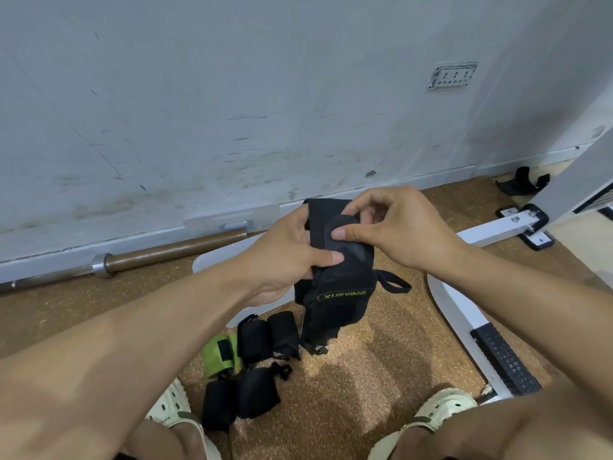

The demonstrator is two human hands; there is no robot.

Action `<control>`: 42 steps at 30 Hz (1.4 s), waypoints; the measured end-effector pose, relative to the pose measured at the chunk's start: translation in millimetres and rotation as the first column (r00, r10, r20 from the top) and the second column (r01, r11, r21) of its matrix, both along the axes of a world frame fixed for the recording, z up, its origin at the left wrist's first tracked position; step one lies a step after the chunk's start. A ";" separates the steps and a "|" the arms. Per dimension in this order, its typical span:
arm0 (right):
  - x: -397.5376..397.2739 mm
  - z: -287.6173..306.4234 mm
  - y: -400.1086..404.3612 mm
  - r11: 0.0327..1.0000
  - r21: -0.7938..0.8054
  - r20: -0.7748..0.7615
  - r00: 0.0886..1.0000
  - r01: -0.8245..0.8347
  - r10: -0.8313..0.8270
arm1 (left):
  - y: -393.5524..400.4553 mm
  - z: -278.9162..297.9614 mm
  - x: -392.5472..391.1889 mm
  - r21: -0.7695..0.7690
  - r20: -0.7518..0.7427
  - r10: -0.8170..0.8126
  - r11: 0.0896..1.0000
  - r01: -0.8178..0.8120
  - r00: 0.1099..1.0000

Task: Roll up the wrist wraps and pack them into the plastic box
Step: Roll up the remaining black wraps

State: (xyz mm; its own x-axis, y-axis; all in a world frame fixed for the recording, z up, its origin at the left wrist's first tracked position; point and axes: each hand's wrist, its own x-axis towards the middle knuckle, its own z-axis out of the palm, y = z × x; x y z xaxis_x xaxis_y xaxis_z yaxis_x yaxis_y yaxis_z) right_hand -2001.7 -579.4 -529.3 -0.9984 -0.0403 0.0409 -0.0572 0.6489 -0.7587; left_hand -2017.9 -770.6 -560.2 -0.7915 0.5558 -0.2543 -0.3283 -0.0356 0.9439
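A black wrist wrap [341, 290] with a yellow-green label hangs in the air in front of me, its lower end dangling and a thumb loop sticking out to the right. My left hand [282, 260] grips its left side, thumb pressed on the front. My right hand [394, 227] pinches the rolled top end between thumb and fingers. On the floor below lie several rolled black wraps [255, 390] and a rolled green one [219, 355]. The clear plastic box [212, 263] lies on the floor behind my hands, mostly hidden by my left arm.
A barbell [159, 252] lies along the base of the grey wall. A white machine frame with a black foot tread [504, 360] runs down the right. More black straps [524, 180] lie far right by the wall. My two light shoes [441, 410] stand on the cork floor.
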 end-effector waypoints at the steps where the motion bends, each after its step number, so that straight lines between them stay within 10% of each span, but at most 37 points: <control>1: -1.2 0.2 0.4 0.999 0.030 0.009 0.999 0.040 -0.040 | 0.7 0.9 -0.3 0.007 0.005 0.020 1.000 -0.020 1.000; 8: 1.4 1.6 6.5 0.992 -0.101 0.394 0.919 0.081 -0.035 | 3.6 1.0 -3.4 -0.026 0.018 0.229 0.973 -0.228 0.973; 14: 2.8 -9.7 -4.6 0.999 -0.031 0.310 0.950 -0.012 0.021 | 3.5 -3.8 -2.4 -0.094 0.059 0.374 0.925 -0.367 0.926; 22: -0.5 9.3 5.8 0.951 0.272 0.266 0.962 -0.145 0.070 | -2.2 6.0 -5.1 -0.455 -0.389 0.259 0.781 -0.428 0.884; 35: -6.3 -29.1 0.0 0.877 -0.158 0.401 0.782 -0.454 0.477 | -0.2 17.1 0.6 -0.435 -0.487 -0.033 0.875 -0.210 0.873; 42: -5.3 -25.2 -3.3 0.884 -0.359 0.275 0.871 -0.299 0.407 | -10.5 -2.6 -5.3 -0.600 -0.538 -0.117 0.748 -0.283 0.835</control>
State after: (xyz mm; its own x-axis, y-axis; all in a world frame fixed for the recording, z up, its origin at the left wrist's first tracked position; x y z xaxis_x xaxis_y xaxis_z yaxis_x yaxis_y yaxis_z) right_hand -2007.0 -582.7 -554.5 -0.8737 -0.4322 -0.2233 0.0509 0.3752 -0.9256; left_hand -2023.2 -781.1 -562.8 -0.9379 0.3419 -0.0579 0.1824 0.6285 0.7561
